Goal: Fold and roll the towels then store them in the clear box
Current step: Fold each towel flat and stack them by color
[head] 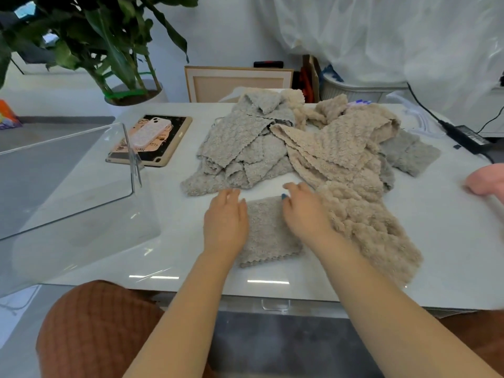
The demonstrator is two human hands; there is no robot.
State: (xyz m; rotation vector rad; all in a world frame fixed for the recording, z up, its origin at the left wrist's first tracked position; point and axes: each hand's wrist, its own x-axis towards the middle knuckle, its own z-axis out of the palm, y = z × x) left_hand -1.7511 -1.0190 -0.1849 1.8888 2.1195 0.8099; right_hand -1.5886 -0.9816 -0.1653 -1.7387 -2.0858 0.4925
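A small grey towel (267, 233) lies folded flat on the white table (450, 241) in front of me. My left hand (225, 219) rests flat on its left edge with fingers straight. On the towel's right top corner my right hand (305, 208) presses, fingers slightly bent. Behind them is a loose heap of grey towels (245, 143) and beige towels (343, 148); one beige towel (373, 230) trails toward the table's front at right. The clear box (68, 192) stands at the left, its inside showing no towels.
A phone (151, 132) lies on a tablet (174, 148) behind the box. A potted plant (109, 50) stands at back left, a power brick with cable (466, 137) at back right. Another person's hand (488, 181) shows at the right edge.
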